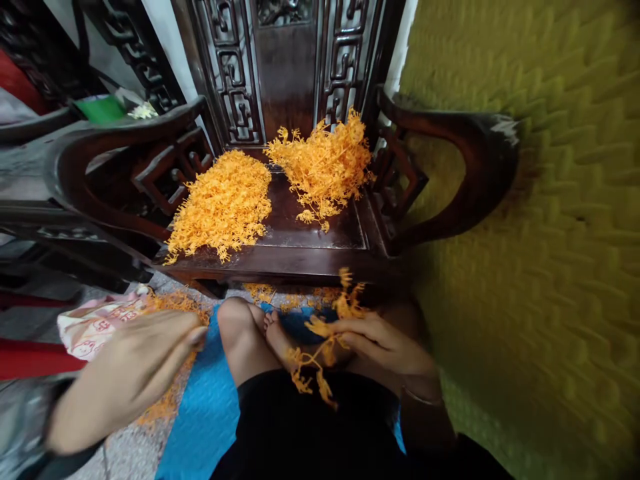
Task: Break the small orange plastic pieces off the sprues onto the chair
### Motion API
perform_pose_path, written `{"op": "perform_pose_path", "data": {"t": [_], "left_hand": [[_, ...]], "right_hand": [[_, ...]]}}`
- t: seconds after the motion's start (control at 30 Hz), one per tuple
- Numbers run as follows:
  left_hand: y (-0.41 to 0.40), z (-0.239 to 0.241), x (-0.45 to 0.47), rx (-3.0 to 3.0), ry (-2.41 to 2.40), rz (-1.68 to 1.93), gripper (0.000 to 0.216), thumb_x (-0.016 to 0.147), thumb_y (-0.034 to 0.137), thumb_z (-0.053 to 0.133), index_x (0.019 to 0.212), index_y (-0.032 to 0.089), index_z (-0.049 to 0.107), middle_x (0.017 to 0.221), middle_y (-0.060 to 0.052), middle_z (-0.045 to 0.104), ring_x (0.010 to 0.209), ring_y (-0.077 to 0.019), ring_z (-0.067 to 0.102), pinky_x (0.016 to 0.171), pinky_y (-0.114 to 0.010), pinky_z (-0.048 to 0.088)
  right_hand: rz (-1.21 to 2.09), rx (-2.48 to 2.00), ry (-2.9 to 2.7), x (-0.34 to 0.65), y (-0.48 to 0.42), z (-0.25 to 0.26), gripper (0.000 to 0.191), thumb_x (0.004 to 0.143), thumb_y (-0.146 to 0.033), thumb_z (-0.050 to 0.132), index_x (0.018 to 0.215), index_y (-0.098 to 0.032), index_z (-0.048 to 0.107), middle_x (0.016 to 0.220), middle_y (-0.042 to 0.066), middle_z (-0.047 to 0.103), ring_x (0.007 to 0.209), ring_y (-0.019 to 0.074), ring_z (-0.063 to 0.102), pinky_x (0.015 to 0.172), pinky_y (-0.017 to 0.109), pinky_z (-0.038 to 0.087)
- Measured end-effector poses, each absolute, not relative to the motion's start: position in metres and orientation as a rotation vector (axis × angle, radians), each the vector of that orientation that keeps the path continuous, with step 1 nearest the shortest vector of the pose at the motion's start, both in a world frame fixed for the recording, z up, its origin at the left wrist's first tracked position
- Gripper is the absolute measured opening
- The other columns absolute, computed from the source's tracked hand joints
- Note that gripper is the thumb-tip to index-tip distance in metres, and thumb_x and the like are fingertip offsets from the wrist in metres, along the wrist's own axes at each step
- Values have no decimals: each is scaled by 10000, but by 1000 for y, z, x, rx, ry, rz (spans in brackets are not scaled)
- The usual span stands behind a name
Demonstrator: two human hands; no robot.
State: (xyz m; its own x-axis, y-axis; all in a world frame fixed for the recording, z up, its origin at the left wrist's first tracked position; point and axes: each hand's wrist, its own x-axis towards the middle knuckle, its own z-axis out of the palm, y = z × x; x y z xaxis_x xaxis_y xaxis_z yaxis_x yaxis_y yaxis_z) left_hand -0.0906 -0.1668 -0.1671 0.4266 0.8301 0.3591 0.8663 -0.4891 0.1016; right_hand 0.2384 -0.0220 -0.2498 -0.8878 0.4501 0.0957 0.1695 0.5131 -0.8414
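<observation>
Between the thumb and fingers of my right hand [385, 343] is an orange flower-like sprig [325, 347], its thin branches hanging above my lap. My left hand [135, 367] is off to the left, thumb and fingers pressed together; whether anything is between them is hidden. Below and beyond that hand, loose orange pieces [170, 403] lie scattered on the floor. A dense orange heap [223, 200] covers the left of the dark wooden chair seat [310, 237]. Toward the seat's right rear rises a looser, tangled pile of orange sprigs [330, 163].
The carved chair has curved armrests on the left [135, 137] and right [475, 153]. A blue mat [205, 393] lies under my legs. Beside my left hand is a pink and white printed bag [95, 323]. A textured yellow-green surface [540, 267] fills the right side.
</observation>
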Motion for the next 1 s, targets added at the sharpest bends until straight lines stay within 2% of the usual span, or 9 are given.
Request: {"op": "perform_pose_path", "data": {"t": [0.1,0.2,0.33,0.43,0.5,0.67,0.8,0.93,1.0], "left_hand": [[-139,-179,-71,-2648,-1719,-707,266,983,339,356,1043,153,536,632,17,530,560,-120,525,548,-239,417],[-118,-186,-50,-2814,-1763,-797,613,914,533,455,1385,147,390,712,12,557,585,-125,513,552,-233,412],[-100,-199,-25,-3032,-1656,-588,934,705,713,624,1441,207,352,901,-37,561,722,-168,535,625,-277,445],[-94,-213,-15,-3069,-1588,-464,473,849,539,556,1126,159,603,837,-41,522,728,-176,505,620,-292,425],[-94,-219,-16,-3050,-1573,-478,251,933,299,427,883,133,607,823,-52,511,738,-171,486,637,-296,423],[-100,-223,-22,-2948,-1603,-601,296,980,233,342,856,129,591,913,-79,509,820,-181,489,722,-322,458],[-102,-230,-20,-2927,-1528,-413,250,980,214,363,957,135,599,984,-90,579,856,-199,526,756,-345,464],[-106,-231,-24,-2910,-1541,-225,251,981,217,370,874,141,583,803,-47,603,731,-183,525,672,-311,435],[-110,-222,-30,-2904,-1596,-223,274,991,258,366,855,148,578,798,-44,596,750,-182,525,687,-308,430]], "right_hand": [[1383,-364,-2449,216,-24,-247,312,996,-331,427,1144,-160,642,943,47,719,748,104,628,722,213,448],[1450,-266,-2436,204,-26,-242,281,995,-298,434,1080,-150,657,778,16,696,628,82,603,665,195,450],[1559,-54,-2362,198,-30,-238,256,1000,-266,414,1054,-127,622,684,1,647,590,75,593,624,182,451],[1624,-127,-2305,200,-32,-238,211,1004,-269,400,1067,-147,560,742,7,655,661,87,621,656,199,471],[1649,-348,-2249,203,-32,-239,163,1000,-287,411,1061,-168,505,772,2,652,676,94,622,663,214,479],[1572,-645,-2248,199,-29,-244,253,944,-351,527,1123,-175,490,1042,73,650,946,164,625,821,298,490],[1341,-578,-2465,179,-28,-247,231,905,-385,579,979,-168,607,994,69,661,972,206,584,925,362,432],[1281,-601,-2402,163,-33,-247,203,929,-341,527,956,-154,602,956,75,645,857,178,575,772,294,453],[1319,-593,-2410,160,-36,-245,220,933,-346,511,871,-150,591,797,34,614,702,141,538,638,253,418]]}}
